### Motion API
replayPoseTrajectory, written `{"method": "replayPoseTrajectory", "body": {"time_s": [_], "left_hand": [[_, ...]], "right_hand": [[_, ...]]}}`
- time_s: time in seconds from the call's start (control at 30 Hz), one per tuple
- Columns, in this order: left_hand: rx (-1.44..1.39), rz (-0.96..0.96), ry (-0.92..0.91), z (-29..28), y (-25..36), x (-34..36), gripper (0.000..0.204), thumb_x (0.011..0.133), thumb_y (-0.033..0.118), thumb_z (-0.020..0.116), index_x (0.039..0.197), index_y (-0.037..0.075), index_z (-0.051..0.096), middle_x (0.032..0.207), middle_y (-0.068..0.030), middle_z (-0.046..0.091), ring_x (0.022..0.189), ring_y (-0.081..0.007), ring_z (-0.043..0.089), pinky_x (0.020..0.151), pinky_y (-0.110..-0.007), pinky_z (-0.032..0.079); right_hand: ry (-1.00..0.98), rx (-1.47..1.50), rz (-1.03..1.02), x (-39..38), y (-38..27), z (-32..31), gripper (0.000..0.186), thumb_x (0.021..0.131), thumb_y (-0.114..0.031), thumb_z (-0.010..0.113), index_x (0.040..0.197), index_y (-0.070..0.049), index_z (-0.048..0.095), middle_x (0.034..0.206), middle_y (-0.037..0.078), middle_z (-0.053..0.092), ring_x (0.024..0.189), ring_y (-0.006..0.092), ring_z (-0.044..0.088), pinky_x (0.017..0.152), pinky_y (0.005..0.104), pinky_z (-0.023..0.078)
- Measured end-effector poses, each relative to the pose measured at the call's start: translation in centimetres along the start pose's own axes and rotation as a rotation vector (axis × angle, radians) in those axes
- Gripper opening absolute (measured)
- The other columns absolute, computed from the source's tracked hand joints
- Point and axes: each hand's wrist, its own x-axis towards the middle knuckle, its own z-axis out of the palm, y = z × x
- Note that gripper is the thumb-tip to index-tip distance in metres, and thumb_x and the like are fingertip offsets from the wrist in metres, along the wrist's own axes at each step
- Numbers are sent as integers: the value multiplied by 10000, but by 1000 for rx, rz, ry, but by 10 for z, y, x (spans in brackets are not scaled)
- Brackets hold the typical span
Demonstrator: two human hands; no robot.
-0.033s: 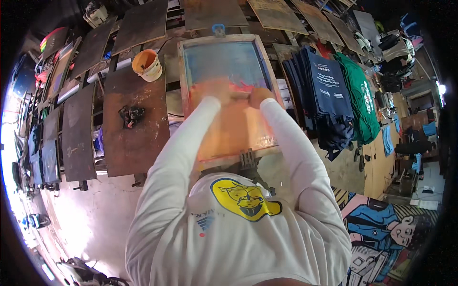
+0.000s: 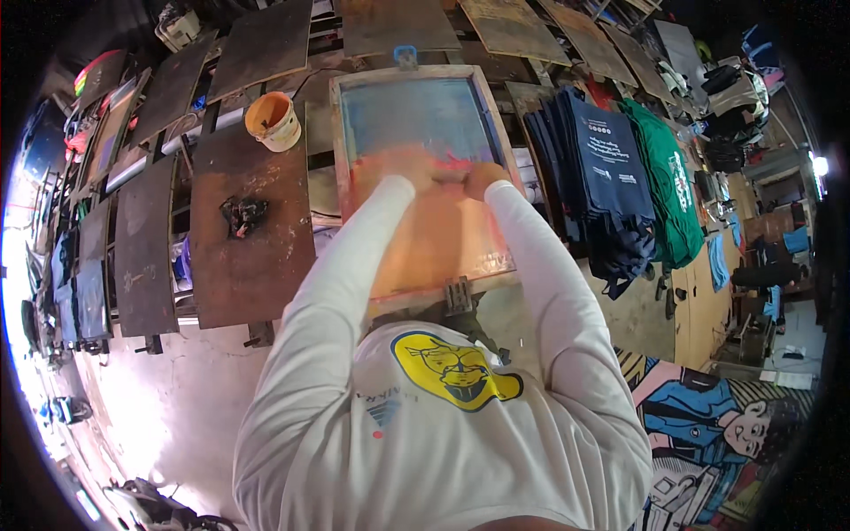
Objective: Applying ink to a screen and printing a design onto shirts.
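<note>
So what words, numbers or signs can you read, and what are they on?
I won't copy the words, but here's where they are:
Navy cloth stack: white printing; some lines are too small to read.
Green cloth: white lettering.
White shirt: small letters near a striped blue triangle, partly faint.
Framed screen: pale letter-like marks, lower right, too blurred.

Worn, matt wooden frame (image 2: pixel 337 115) around smooth, faintly glossy mesh (image 2: pixel 416 111); 1 smooth plastic bucket (image 2: pixel 283 134); rough, scuffed brown board (image 2: pixel 252 279); dull metal clamp (image 2: pixel 458 295); matt navy cloth (image 2: pixel 609 155) and green cloth (image 2: pixel 662 181).
</note>
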Motion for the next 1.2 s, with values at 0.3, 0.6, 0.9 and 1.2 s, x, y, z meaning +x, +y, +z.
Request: {"method": "replayPoseTrajectory", "body": {"time_s": [0.3, 0.6, 0.9, 1.2], "left_hand": [[-170, 58, -52, 19, 13, -66, 246, 650, 198, 701, 842, 94, 588, 837, -147, 654, 837, -379, 645, 712, -483, 498], [-121, -47, -316, -23, 17, -127, 392, 670, 348, 784, 944, 92, 670, 963, -170, 693, 932, -356, 669, 808, -459, 530], [55, 457, -367, -9, 73, 34, 483, 589, 460, 867, 861, 108, 677, 883, -134, 702, 865, -362, 675, 760, -476, 527], [-23, 530, -386, 12, 67, 31, 430, 567, 398, 870, 776, 113, 625, 778, -118, 667, 789, -355, 658, 667, -462, 505]], "right_hand": [[34, 256, 123, -94, -37, 25, 328, 820, -277, 619, 989, -15, 721, 1031, 229, 704, 972, 360, 695, 861, 444, 553], [35, 412, 45, -142, -83, 43, 304, 830, -285, 600, 877, -12, 726, 908, 237, 709, 881, 380, 705, 788, 456, 565], [87, 484, 238, -105, 9, 84, 528, 859, -518, 554, 984, -44, 750, 929, 216, 710, 912, 384, 686, 885, 455, 518], [-57, 558, 264, -127, -19, 58, 371, 838, -320, 549, 962, -26, 738, 938, 210, 715, 892, 369, 697, 845, 449, 540]]}}
